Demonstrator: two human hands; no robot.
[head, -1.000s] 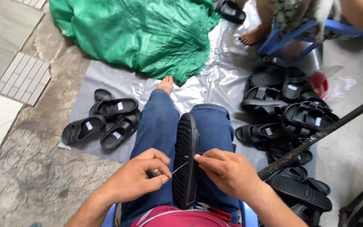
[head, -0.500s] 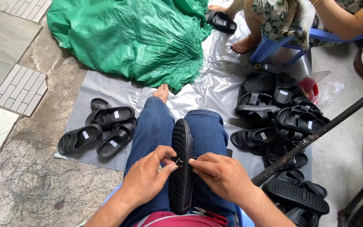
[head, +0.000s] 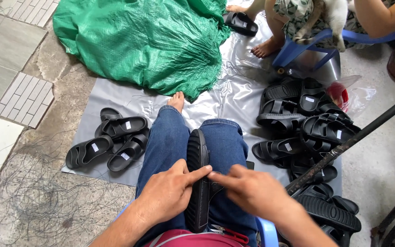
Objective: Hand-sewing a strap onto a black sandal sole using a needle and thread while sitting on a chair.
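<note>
- You are sitting with a black sandal standing on its edge between your knees, its sole side turned left, running from your lap out toward your shins.
- Your left hand is resting against the sandal's left side, its index finger stretched across the top edge; this grip is pressing on the sandal rather than wrapping it.
- Your right hand is coming in from the right, its fingertips meeting the left index finger just over the sandal's strap side; the grip is drawn together there, but you cannot tell whether anything thin is pinched in it.
- A small red-handled tool is lying in your lap, near the sandal's near end.
- To the left, a few more black sandals are lying on a grey plastic sheet spread over the floor.
- To the right, a bigger pile of sandals is sitting on the same sheet.
- At the far side, a crumpled green tarp is lying, and another person's bare foot is resting by a blue stool.
</note>
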